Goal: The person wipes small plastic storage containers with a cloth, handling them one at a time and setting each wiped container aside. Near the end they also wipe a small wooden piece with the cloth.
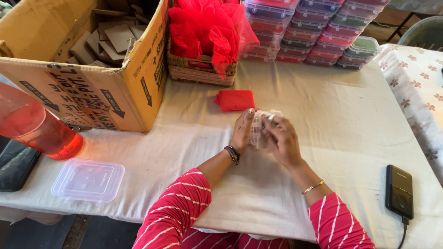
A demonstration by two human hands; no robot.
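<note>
Obs., head view. Person seated at a table covered by a white cloth (323, 115), both forearms in red striped sleeves.

Left hand (242, 131): fingers together and extended upward, pressed flat against the left side of a small clear plastic container (264, 123). Right hand (282, 140): fingers curled over the container's right and top side, fingertips bearing on it; whether the thumb pinches underneath, I cannot tell. The container sits between the two hands near the table's middle, seemingly lifted slightly off the cloth, though contact with the cloth is hidden.

Just beyond the hands: a folded red fabric packet (235, 100), lying flat, apart from the container. Further back: a woven basket (201, 73) stuffed with red netting (207, 25), and stacks of lidded containers (314, 32) with coloured contents. Left: an open cardboard box (87, 87) with card pieces, a red-tinted bottle (34, 124), a loose clear lid (87, 180). Right: a dark device (399, 190) with cable.

Judgement on technique: the step looks like opening or seating the small container. Thin clear plastic flexes, so even pressure from both palms would serve better than a hard squeeze at one corner; working round the rim with the fingertips should keep it from popping askew. Keeping it low over the cloth limits any drop.
</note>
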